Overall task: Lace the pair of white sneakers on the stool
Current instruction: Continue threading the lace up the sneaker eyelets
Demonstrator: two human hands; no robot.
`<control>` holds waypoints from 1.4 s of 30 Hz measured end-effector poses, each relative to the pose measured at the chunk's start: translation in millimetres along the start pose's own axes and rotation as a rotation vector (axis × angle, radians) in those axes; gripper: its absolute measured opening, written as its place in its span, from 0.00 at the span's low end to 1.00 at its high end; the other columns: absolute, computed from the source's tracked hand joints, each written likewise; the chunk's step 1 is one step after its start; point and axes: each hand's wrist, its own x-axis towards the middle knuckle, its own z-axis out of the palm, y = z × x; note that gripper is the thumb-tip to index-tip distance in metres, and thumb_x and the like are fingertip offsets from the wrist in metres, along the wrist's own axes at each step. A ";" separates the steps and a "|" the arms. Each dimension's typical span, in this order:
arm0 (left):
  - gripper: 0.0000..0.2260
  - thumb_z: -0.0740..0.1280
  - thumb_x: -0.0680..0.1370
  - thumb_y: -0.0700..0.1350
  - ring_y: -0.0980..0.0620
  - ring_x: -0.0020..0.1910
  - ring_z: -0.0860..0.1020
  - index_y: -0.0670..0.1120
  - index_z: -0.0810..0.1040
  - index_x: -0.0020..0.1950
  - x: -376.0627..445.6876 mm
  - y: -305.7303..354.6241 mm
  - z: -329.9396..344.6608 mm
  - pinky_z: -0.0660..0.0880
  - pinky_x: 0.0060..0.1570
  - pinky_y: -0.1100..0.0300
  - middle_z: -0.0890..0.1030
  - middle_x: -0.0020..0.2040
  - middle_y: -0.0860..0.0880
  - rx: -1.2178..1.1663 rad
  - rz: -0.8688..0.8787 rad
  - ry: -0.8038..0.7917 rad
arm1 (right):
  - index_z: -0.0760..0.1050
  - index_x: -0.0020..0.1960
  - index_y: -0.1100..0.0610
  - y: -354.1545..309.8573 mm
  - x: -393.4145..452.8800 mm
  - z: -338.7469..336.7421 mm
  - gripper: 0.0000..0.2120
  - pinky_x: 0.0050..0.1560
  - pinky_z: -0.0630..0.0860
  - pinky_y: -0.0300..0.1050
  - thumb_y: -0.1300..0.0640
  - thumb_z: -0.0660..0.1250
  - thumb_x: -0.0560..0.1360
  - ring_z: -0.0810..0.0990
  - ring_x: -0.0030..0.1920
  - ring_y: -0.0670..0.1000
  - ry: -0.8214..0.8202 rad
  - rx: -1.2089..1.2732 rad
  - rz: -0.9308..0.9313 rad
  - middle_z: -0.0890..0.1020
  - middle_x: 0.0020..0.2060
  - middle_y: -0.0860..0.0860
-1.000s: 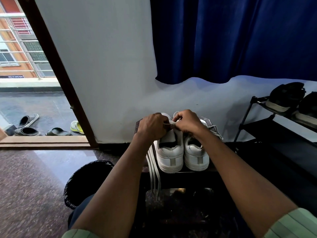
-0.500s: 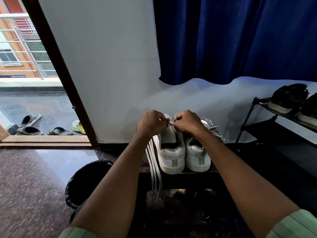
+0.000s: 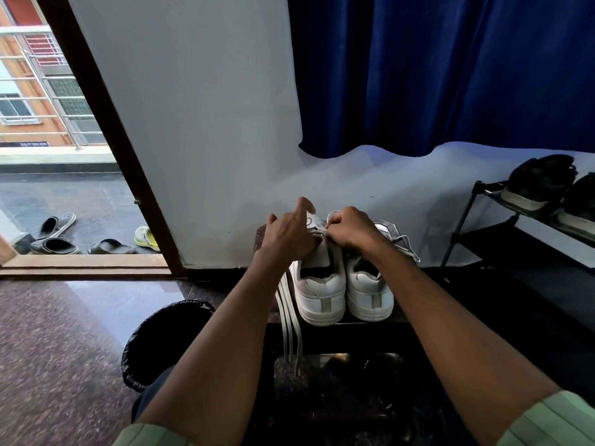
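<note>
Two white sneakers stand heel-toward-me on a dark stool (image 3: 399,318): the left sneaker (image 3: 318,294) and the right sneaker (image 3: 370,292). My left hand (image 3: 289,235) lies over the left sneaker's front with its index finger raised straight and its thumb out. My right hand (image 3: 351,231) is curled over the left sneaker's eyelet area and pinches a lace end (image 3: 318,231). Loose white laces (image 3: 289,320) hang down the stool's left side. The eyelets are hidden under my hands.
A black-lined bin (image 3: 161,336) stands on the floor left of the stool. A black shoe rack (image 3: 515,239) with dark shoes (image 3: 541,185) is at the right. An open doorway at left shows sandals (image 3: 58,233) outside. Wall and blue curtain (image 3: 434,75) rise behind.
My left hand has opened: its index finger now points up and forward where it was curled at the lace before. My right hand stays curled at the same spot.
</note>
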 end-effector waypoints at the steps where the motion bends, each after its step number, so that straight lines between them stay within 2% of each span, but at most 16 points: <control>1: 0.18 0.70 0.76 0.53 0.41 0.51 0.82 0.51 0.72 0.62 -1.5 1.2 -1.8 0.64 0.60 0.49 0.85 0.50 0.46 0.101 0.023 0.014 | 0.85 0.48 0.59 0.3 0.2 0.2 0.09 0.49 0.78 0.49 0.58 0.67 0.73 0.82 0.50 0.62 -0.001 -0.001 0.000 0.86 0.45 0.59; 6: 0.08 0.66 0.80 0.50 0.46 0.52 0.81 0.52 0.84 0.48 -0.1 7.6 -6.4 0.63 0.59 0.51 0.85 0.52 0.49 0.243 0.016 0.031 | 0.85 0.49 0.61 1.7 1.0 0.8 0.12 0.49 0.80 0.51 0.60 0.66 0.71 0.83 0.49 0.63 0.010 -0.011 -0.007 0.86 0.45 0.59; 8: 0.10 0.64 0.80 0.45 0.50 0.46 0.77 0.54 0.82 0.41 5.3 6.2 -1.6 0.65 0.57 0.50 0.82 0.47 0.51 -0.087 -0.096 -0.009 | 0.86 0.50 0.60 1.5 1.3 0.4 0.12 0.51 0.81 0.51 0.59 0.66 0.72 0.83 0.50 0.63 0.008 -0.009 -0.010 0.86 0.47 0.59; 12: 0.17 0.55 0.86 0.38 0.51 0.33 0.76 0.46 0.72 0.39 13.7 6.3 3.4 0.73 0.37 0.62 0.78 0.34 0.48 -1.240 -0.371 0.072 | 0.87 0.48 0.58 0.7 0.4 0.9 0.15 0.53 0.81 0.50 0.54 0.65 0.69 0.83 0.50 0.61 -0.010 0.001 -0.017 0.87 0.46 0.58; 14: 0.17 0.52 0.88 0.44 0.49 0.30 0.74 0.46 0.70 0.40 16.5 6.3 1.4 0.73 0.29 0.62 0.74 0.31 0.47 -1.365 -0.485 0.182 | 0.87 0.47 0.57 1.6 0.9 1.6 0.12 0.53 0.81 0.50 0.56 0.67 0.70 0.83 0.50 0.60 -0.001 -0.003 -0.022 0.87 0.46 0.56; 16: 0.15 0.57 0.86 0.51 0.44 0.34 0.75 0.44 0.72 0.45 21.2 0.7 0.3 0.74 0.34 0.57 0.75 0.35 0.43 -1.053 -0.443 0.261 | 0.87 0.47 0.57 2.3 2.1 1.9 0.10 0.53 0.81 0.49 0.59 0.67 0.71 0.83 0.50 0.60 0.002 -0.001 -0.021 0.87 0.46 0.57; 19: 0.17 0.67 0.78 0.60 0.44 0.45 0.78 0.49 0.73 0.58 16.5 -5.8 -0.2 0.70 0.57 0.49 0.82 0.48 0.46 -0.312 -0.223 0.092 | 0.87 0.48 0.56 2.7 2.8 2.3 0.10 0.53 0.80 0.48 0.58 0.67 0.72 0.83 0.50 0.60 0.010 -0.002 -0.023 0.87 0.47 0.57; 23: 0.11 0.66 0.78 0.54 0.42 0.50 0.83 0.49 0.83 0.51 0.7 4.9 1.1 0.61 0.59 0.51 0.85 0.49 0.46 0.312 -0.011 0.044 | 0.86 0.47 0.58 4.3 4.9 4.8 0.11 0.52 0.81 0.49 0.59 0.66 0.71 0.83 0.50 0.60 0.020 -0.007 -0.014 0.87 0.45 0.57; 26: 0.09 0.65 0.78 0.51 0.46 0.47 0.81 0.53 0.84 0.45 4.6 4.9 2.8 0.64 0.58 0.52 0.85 0.48 0.50 0.034 -0.118 0.115 | 0.86 0.47 0.57 5.2 4.7 4.9 0.11 0.54 0.81 0.49 0.58 0.66 0.71 0.83 0.50 0.60 0.015 -0.003 -0.017 0.87 0.46 0.56; 29: 0.14 0.60 0.78 0.44 0.48 0.44 0.80 0.53 0.79 0.35 11.6 6.9 -1.6 0.72 0.51 0.54 0.83 0.39 0.55 -0.904 -0.296 0.177 | 0.86 0.48 0.58 5.3 5.5 3.6 0.11 0.54 0.81 0.50 0.58 0.66 0.71 0.83 0.50 0.60 0.011 0.000 -0.018 0.87 0.47 0.57; 31: 0.16 0.56 0.83 0.39 0.52 0.38 0.79 0.50 0.73 0.37 14.3 4.8 -4.9 0.70 0.42 0.56 0.79 0.36 0.50 -1.212 -0.367 0.259 | 0.86 0.48 0.58 5.0 5.5 3.6 0.11 0.54 0.81 0.50 0.59 0.67 0.71 0.83 0.50 0.60 0.003 -0.003 -0.015 0.87 0.47 0.57; 32: 0.14 0.56 0.83 0.42 0.51 0.36 0.78 0.49 0.71 0.38 13.6 5.0 -8.8 0.70 0.40 0.55 0.78 0.37 0.47 -1.145 -0.362 0.266 | 0.86 0.48 0.58 5.0 5.4 3.8 0.11 0.54 0.81 0.50 0.59 0.66 0.70 0.83 0.50 0.60 -0.001 -0.001 -0.014 0.87 0.47 0.57; 34: 0.10 0.58 0.81 0.51 0.42 0.44 0.81 0.49 0.72 0.43 11.4 2.5 -11.1 0.72 0.48 0.50 0.83 0.45 0.43 -0.646 -0.290 0.221 | 0.86 0.47 0.58 5.0 5.5 4.0 0.12 0.54 0.82 0.50 0.60 0.66 0.69 0.83 0.50 0.60 0.000 0.002 -0.014 0.87 0.46 0.57; 36: 0.14 0.61 0.82 0.57 0.40 0.53 0.82 0.47 0.70 0.55 4.8 2.7 -7.1 0.68 0.61 0.47 0.85 0.54 0.44 -0.164 -0.189 0.156 | 0.86 0.48 0.58 4.9 5.7 4.1 0.12 0.53 0.82 0.50 0.60 0.66 0.69 0.83 0.50 0.60 0.004 0.005 -0.014 0.87 0.46 0.58; 38: 0.18 0.64 0.80 0.57 0.40 0.52 0.83 0.46 0.67 0.62 0.7 5.0 -2.4 0.64 0.63 0.47 0.85 0.52 0.44 0.048 -0.077 0.055 | 0.86 0.48 0.58 4.3 5.4 3.7 0.11 0.52 0.82 0.50 0.59 0.66 0.72 0.83 0.49 0.61 0.004 0.007 -0.012 0.86 0.46 0.58; 42: 0.10 0.62 0.80 0.52 0.42 0.51 0.82 0.49 0.79 0.51 -0.5 7.0 -6.9 0.61 0.59 0.50 0.85 0.50 0.45 0.380 0.035 0.027 | 0.85 0.46 0.59 5.3 6.5 5.0 0.09 0.51 0.82 0.50 0.59 0.67 0.72 0.83 0.49 0.60 0.010 0.000 -0.013 0.86 0.44 0.57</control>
